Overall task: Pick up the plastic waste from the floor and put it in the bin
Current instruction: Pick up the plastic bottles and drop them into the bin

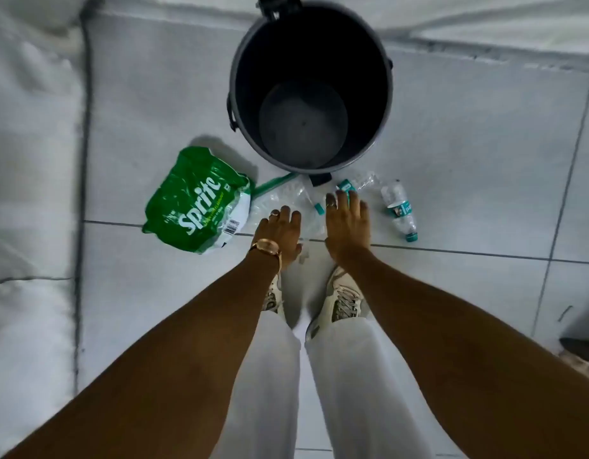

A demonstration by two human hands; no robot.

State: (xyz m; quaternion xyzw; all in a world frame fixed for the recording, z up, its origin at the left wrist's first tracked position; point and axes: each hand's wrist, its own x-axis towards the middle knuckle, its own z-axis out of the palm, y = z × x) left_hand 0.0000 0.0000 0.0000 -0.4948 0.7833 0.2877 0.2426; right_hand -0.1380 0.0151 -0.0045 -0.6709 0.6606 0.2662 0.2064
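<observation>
Reaching – both hands' fingers spread | green wrapper reads "Sprite" | bottle label unreadable | bin

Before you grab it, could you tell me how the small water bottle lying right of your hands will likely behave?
The small water bottle looks empty and clear, so probably very light. It lies on its side on smooth tile, so a nudge may roll it. Its thin walls would likely crumple under a firm squeeze.

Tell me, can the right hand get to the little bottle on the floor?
Probably yes. The right hand hangs open just beside the bottle, and only bare floor lies between them.
</observation>
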